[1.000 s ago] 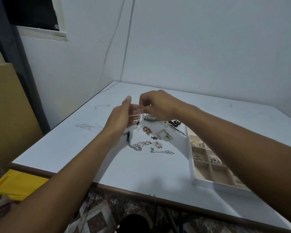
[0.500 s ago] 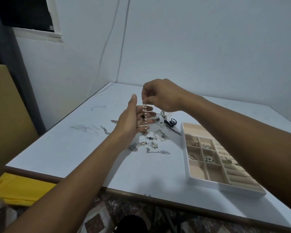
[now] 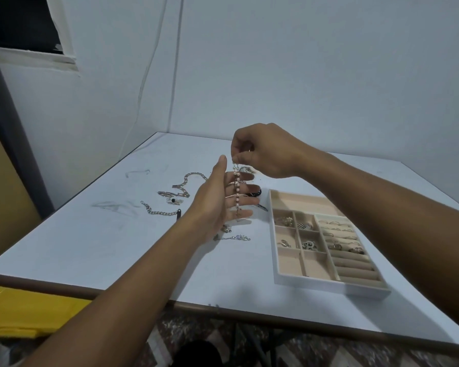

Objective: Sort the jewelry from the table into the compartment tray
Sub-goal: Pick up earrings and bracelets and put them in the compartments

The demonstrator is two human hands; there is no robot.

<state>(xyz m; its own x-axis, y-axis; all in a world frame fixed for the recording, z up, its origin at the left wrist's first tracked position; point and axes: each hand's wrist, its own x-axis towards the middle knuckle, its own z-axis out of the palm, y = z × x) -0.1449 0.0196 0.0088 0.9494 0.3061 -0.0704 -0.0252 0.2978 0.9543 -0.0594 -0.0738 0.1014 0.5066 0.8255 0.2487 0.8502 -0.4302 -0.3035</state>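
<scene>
White table [image 3: 112, 250], head view: we note the right hand [image 3: 265, 152] has raised the pearl bracelet [image 3: 237, 190] clear of it, thumb and forefinger pinching its top end. The left hand [image 3: 215, 205] stands behind, fingers straight and spread. The compartment tray [image 3: 329, 284] lies to the right; transfer judged next.

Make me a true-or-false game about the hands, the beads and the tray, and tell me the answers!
1. The right hand pinches the top of a string of pale pearl beads. True.
2. That string lies flat on the white table. False: it hangs down in front of the open left hand.
3. The beige compartment tray with a white rim sits on the table's right side. True.
4. Every compartment in the tray is empty. False: several hold rings and small pieces.
5. A silver link chain lies on the table left of the left hand. True.
</scene>
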